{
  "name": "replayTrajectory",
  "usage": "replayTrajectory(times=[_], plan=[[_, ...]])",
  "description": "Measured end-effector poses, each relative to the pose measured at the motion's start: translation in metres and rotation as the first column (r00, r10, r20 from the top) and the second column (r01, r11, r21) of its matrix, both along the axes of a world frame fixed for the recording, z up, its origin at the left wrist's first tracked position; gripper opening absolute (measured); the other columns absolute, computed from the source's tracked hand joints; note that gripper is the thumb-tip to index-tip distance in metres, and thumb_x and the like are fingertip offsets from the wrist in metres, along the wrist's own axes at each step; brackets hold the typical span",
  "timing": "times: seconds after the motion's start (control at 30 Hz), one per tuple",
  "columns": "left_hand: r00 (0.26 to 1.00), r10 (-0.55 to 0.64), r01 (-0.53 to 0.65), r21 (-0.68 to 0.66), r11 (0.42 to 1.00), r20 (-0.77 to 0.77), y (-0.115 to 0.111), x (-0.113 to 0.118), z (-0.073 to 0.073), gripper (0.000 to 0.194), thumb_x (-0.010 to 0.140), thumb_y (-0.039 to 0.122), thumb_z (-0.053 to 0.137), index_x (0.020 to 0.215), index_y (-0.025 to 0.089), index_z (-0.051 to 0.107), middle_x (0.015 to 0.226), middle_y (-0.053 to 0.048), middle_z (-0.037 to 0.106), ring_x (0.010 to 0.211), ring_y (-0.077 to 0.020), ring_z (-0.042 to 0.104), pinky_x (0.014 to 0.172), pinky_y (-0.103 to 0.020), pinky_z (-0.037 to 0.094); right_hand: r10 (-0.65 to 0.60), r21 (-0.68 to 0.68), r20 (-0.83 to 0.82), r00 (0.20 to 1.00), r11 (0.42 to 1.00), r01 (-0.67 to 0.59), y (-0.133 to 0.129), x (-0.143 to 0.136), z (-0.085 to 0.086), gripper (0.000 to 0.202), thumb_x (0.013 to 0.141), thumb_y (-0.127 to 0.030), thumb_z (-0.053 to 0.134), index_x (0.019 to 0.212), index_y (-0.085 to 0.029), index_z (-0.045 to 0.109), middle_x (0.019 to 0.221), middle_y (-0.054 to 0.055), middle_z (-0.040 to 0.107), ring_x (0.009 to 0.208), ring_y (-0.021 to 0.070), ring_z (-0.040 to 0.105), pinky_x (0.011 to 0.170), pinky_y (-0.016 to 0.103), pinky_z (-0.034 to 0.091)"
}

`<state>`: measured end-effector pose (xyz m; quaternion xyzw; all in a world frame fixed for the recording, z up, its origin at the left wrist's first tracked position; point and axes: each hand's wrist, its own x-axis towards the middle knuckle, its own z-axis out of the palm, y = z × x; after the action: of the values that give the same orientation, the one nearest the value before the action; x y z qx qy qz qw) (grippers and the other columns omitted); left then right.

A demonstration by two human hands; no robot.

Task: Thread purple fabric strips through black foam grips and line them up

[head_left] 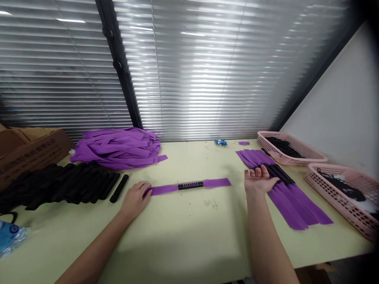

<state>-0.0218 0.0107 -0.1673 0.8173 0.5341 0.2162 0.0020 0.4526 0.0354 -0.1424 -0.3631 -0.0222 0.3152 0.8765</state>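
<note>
A purple strap lies across the middle of the table, with a ribbed black grip sleeve around its centre. My left hand is closed on the strap's left end, its fingertips partly hidden. Palm up, my right hand is open with fingers a little curled and nothing visible in it. It is beside a row of purple straps with black sleeves, hiding part of their left edge. A single black sleeve lies left of my left hand.
A heap of purple straps is at the back left, near a pile of black sleeves and a cardboard box. Two pink baskets with dark contents stand right. A blue wrapper lies at the back; a plastic bottle lies left.
</note>
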Motion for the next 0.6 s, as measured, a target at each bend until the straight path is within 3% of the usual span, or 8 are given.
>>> replayTrajectory(times=[0.13, 0.27, 0.37, 0.43, 0.5, 0.53, 0.6], plan=[[0.998, 0.055, -0.055, 0.004, 0.998, 0.040, 0.005, -0.007, -0.007, 0.028, 0.092, 0.033, 0.042, 0.107, 0.019, 0.060, 0.104, -0.010, 0.061, 0.098, -0.0252, 0.057, 0.091, -0.041, 0.046, 0.001, 0.015, 0.135, 0.991, 1.000, -0.003, 0.000, -0.004, 0.002, 0.071, 0.088, -0.067, 0.005, 0.083, -0.022, 0.059, 0.062, -0.002, 0.049, 0.051, 0.0116, 0.050, 0.058, 0.031, 0.049], [0.983, 0.097, -0.098, -0.002, 0.995, 0.156, 0.010, -0.015, -0.010, 0.031, 0.094, 0.030, 0.035, 0.109, 0.017, 0.058, 0.105, -0.010, 0.060, 0.100, -0.0246, 0.058, 0.092, -0.041, 0.046, 0.090, 0.002, 0.335, 0.938, 0.995, -0.096, 0.004, -0.032, 0.002, 0.071, 0.086, -0.071, 0.015, 0.082, -0.019, 0.063, 0.066, 0.001, 0.055, 0.060, 0.0131, 0.056, 0.061, 0.030, 0.050], [0.963, 0.116, -0.120, 0.001, 0.993, 0.244, 0.010, -0.019, -0.011, 0.032, 0.094, 0.028, 0.031, 0.109, 0.018, 0.057, 0.105, -0.010, 0.059, 0.099, -0.0235, 0.059, 0.092, -0.039, 0.047, 0.241, -0.078, 0.443, 0.863, 0.970, -0.231, 0.006, -0.064, 0.003, 0.061, 0.085, -0.069, 0.031, 0.081, -0.017, 0.064, 0.069, 0.003, 0.059, 0.066, 0.0141, 0.059, 0.065, 0.030, 0.051], [0.946, 0.132, -0.141, 0.008, 0.990, 0.295, 0.009, -0.020, -0.011, 0.031, 0.094, 0.027, 0.032, 0.110, 0.018, 0.057, 0.105, -0.009, 0.059, 0.099, -0.0229, 0.059, 0.092, -0.039, 0.047, 0.398, -0.196, 0.489, 0.776, 0.917, -0.347, 0.006, -0.087, 0.005, 0.051, 0.082, -0.064, 0.043, 0.083, -0.018, 0.065, 0.073, 0.004, 0.062, 0.069, 0.0158, 0.061, 0.067, 0.032, 0.052], [0.929, 0.144, -0.160, 0.017, 0.987, 0.342, 0.008, -0.022, -0.012, 0.031, 0.093, 0.025, 0.031, 0.110, 0.019, 0.057, 0.105, -0.009, 0.059, 0.099, -0.0223, 0.059, 0.091, -0.038, 0.047, 0.538, -0.353, 0.587, 0.605, 0.842, -0.407, 0.004, -0.107, 0.008, 0.042, 0.082, -0.057, 0.050, 0.088, -0.018, 0.066, 0.085, 0.007, 0.066, 0.077, 0.0182, 0.062, 0.072, 0.035, 0.053], [0.921, 0.146, -0.165, 0.023, 0.986, 0.362, 0.007, -0.022, -0.011, 0.031, 0.093, 0.024, 0.031, 0.109, 0.018, 0.057, 0.104, -0.009, 0.059, 0.099, -0.0220, 0.059, 0.091, -0.038, 0.048, 0.606, -0.443, 0.654, 0.453, 0.792, -0.420, 0.001, -0.115, 0.008, 0.039, 0.083, -0.054, 0.052, 0.091, -0.019, 0.067, 0.093, 0.008, 0.066, 0.083, 0.0200, 0.062, 0.076, 0.036, 0.053], [0.914, 0.136, -0.158, 0.027, 0.987, 0.383, 0.006, -0.021, -0.011, 0.032, 0.093, 0.023, 0.031, 0.110, 0.018, 0.057, 0.105, -0.009, 0.059, 0.100, -0.0217, 0.058, 0.092, -0.038, 0.047, 0.651, -0.587, 0.757, 0.052, 0.713, -0.384, -0.006, -0.128, 0.006, 0.034, 0.084, -0.049, 0.054, 0.101, -0.022, 0.066, 0.109, 0.009, 0.063, 0.100, 0.0237, 0.059, 0.087, 0.042, 0.050]])
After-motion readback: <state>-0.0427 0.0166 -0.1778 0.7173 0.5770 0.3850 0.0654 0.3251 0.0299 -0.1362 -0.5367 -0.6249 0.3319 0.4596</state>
